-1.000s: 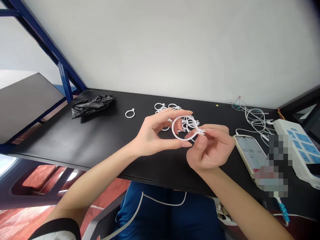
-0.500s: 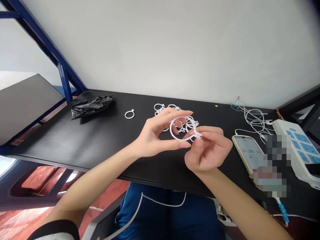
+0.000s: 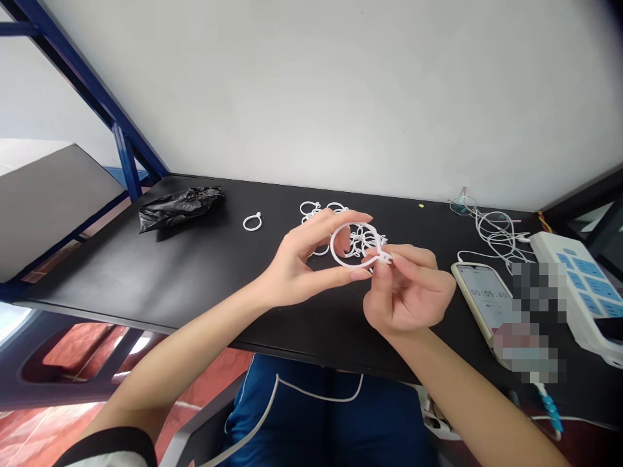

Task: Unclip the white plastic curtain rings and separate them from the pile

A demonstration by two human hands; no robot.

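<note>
Above the desk, a white plastic ring (image 3: 335, 255) with a small clasp at its right end is held between both hands. My left hand (image 3: 304, 263) curves around the ring, fingers at its upper edge and thumb at its lower edge. The clasp (image 3: 385, 257) is pinched between the thumb and forefinger of my right hand (image 3: 409, 285). Behind the hands lies a pile of similar white rings (image 3: 366, 241), partly hidden by my fingers. A single white ring (image 3: 252, 223) rests apart on the desk, to the left.
A crumpled black plastic bag (image 3: 178, 209) lies at the left of the black desk (image 3: 209, 266). To the right are a phone (image 3: 481, 298) showing a timer, a power strip (image 3: 574, 285), eyeglasses (image 3: 462, 205) and tangled white cables (image 3: 494, 230). A wall stands behind the desk.
The ring has risen and turned slightly, and its clasp end looks closer together. My right thumb and forefinger have shifted a little up on the clasp. My left hand has barely moved.
</note>
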